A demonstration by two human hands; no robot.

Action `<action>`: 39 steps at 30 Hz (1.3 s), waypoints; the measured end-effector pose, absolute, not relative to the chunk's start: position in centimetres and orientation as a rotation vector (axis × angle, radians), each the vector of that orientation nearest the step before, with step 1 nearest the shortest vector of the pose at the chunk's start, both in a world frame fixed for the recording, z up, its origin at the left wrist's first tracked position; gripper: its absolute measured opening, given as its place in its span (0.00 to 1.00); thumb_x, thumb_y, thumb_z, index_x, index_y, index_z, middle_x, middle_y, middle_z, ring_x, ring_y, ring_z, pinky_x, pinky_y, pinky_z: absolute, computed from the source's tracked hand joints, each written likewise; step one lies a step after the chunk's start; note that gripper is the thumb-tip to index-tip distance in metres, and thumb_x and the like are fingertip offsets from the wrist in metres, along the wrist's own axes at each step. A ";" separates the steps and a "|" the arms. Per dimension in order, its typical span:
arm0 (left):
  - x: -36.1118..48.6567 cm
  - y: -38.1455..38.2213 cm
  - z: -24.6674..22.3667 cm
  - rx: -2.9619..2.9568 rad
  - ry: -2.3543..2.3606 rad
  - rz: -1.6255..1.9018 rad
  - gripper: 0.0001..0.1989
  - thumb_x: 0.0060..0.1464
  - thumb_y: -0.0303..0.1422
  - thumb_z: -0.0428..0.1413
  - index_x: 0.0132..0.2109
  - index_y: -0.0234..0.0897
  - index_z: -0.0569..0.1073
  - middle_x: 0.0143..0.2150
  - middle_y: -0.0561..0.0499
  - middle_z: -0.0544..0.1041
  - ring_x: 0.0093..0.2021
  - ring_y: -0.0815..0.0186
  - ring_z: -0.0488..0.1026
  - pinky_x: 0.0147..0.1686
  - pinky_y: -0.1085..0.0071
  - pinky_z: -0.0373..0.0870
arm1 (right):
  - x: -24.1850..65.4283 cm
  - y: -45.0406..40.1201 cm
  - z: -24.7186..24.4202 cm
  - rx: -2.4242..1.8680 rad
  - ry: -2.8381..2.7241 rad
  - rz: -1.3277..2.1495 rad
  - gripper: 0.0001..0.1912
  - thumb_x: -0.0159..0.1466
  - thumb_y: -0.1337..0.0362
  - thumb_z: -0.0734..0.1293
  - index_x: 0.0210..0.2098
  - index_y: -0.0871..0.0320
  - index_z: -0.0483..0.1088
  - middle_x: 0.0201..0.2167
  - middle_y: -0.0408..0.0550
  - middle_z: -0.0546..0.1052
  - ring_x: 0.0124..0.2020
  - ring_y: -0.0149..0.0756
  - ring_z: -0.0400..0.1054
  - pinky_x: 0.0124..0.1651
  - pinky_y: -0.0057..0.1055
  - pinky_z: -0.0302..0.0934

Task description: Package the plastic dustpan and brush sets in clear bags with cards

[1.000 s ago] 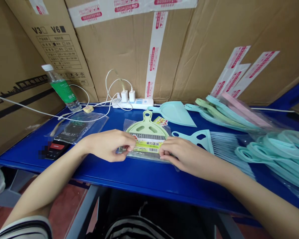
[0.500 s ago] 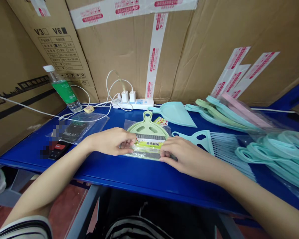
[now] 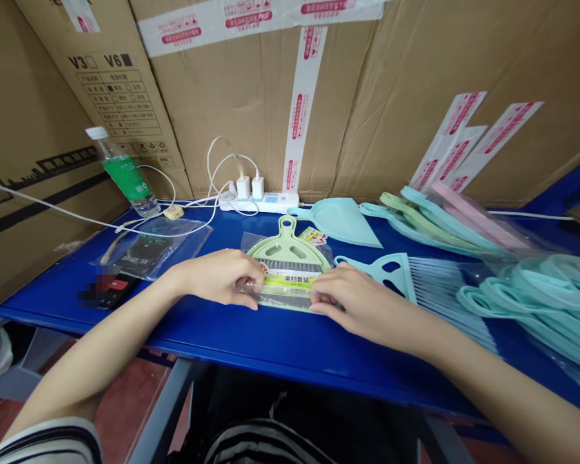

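Inspection, centre of frame: the pale green dustpan set (image 3: 287, 247) sits bagged and labelled on the blue table (image 3: 222, 327); loose teal dustpans (image 3: 338, 222) lie right of it. Your left hand (image 3: 217, 278) and right hand (image 3: 362, 303) grip the clear plastic bag (image 3: 249, 243) between curled fingers.

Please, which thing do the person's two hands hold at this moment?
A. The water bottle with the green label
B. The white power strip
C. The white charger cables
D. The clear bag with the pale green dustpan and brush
D. The left hand and the right hand both pinch the clear bag, which holds the pale green dustpan and brush.
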State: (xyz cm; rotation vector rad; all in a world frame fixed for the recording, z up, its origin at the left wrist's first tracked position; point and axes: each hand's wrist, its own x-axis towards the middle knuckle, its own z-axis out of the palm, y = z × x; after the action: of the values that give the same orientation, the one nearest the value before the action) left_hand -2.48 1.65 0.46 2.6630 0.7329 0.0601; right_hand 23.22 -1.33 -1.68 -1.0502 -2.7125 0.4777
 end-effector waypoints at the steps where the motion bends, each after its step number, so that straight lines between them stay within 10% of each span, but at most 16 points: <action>1: -2.5 1.6 0.5 2.660 0.737 0.060 0.08 0.55 0.32 0.62 0.31 0.36 0.72 0.27 0.56 0.73 0.27 0.70 0.68 0.28 0.74 0.58 | 23.2 -1.4 -1.6 -1.051 -2.713 0.482 0.11 0.66 0.70 0.62 0.26 0.57 0.65 0.27 0.44 0.75 0.32 0.37 0.69 0.45 0.38 0.55; 30: -2.6 2.4 0.0 2.524 0.758 0.103 0.07 0.59 0.32 0.57 0.32 0.36 0.71 0.22 0.59 0.68 0.21 0.73 0.63 0.25 0.76 0.56 | 23.0 -1.0 -1.6 -1.218 -2.610 0.471 0.10 0.63 0.76 0.61 0.30 0.56 0.64 0.27 0.42 0.71 0.29 0.33 0.63 0.35 0.29 0.53; 39: -2.7 2.4 -0.1 2.550 0.810 0.118 0.05 0.60 0.33 0.55 0.36 0.37 0.68 0.27 0.56 0.69 0.25 0.71 0.63 0.28 0.75 0.57 | 22.9 -1.1 -1.8 -1.296 -2.634 0.381 0.10 0.65 0.72 0.62 0.45 0.58 0.69 0.26 0.43 0.71 0.30 0.38 0.63 0.36 0.32 0.56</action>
State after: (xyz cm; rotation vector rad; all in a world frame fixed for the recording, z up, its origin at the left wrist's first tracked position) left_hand -2.71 2.40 -0.10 2.5500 0.8103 0.1179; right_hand 22.94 -1.07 -1.82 -1.2959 -2.6344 0.3807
